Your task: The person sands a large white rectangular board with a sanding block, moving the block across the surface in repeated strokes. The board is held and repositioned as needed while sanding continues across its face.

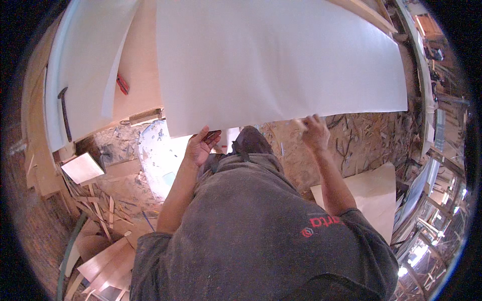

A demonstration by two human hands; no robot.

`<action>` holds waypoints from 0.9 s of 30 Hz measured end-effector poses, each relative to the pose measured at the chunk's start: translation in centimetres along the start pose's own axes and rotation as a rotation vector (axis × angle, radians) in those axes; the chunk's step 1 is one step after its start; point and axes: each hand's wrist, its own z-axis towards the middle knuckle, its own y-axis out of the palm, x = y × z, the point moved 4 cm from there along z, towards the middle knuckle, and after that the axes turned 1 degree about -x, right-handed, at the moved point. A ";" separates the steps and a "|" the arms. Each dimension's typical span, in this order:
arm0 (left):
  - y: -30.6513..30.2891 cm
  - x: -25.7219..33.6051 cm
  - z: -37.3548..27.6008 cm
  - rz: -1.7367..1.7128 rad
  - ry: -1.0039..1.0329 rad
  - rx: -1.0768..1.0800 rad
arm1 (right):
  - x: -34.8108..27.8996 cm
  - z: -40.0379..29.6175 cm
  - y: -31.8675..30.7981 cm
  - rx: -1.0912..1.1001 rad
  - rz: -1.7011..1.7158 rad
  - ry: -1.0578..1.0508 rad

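A large white sheet (241, 64), slightly buckled near its front edge, lies before me on a wooden surface. My left hand (202, 147) is at this edge, palm turned up and fingers bent. Something dark shows by its fingers, too shadowed to name. Farther right along the same edge is my right hand (315, 131), its fingers curled and blurred; whether they pinch the sheet is unclear. Left of the sheet, a red-handled tool (122, 84) rests on a bare tan board (139, 64). A dark hammer (65, 113) lies on another pale sheet (88, 56) at the far left.
Wood scraps and chips litter the ground (301, 154) below the edge. Thin wood strips (99, 210) and offcut panels (109, 263) lie at lower left. A pale panel (371, 192) stands behind my right arm. A timber strip (361, 13) borders the far right corner.
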 end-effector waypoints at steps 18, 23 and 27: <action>1.2 -2.0 -1.6 -0.081 0.176 0.370 | -3.5 45.7 -0.3 0.234 -0.134 -0.202; 2.2 -2.6 -2.0 -0.046 0.301 0.493 | -5.6 57.2 -0.9 0.286 -0.070 -0.223; 2.4 -3.1 -1.8 -0.083 0.343 0.569 | -6.0 60.6 -1.8 0.194 -0.206 -0.296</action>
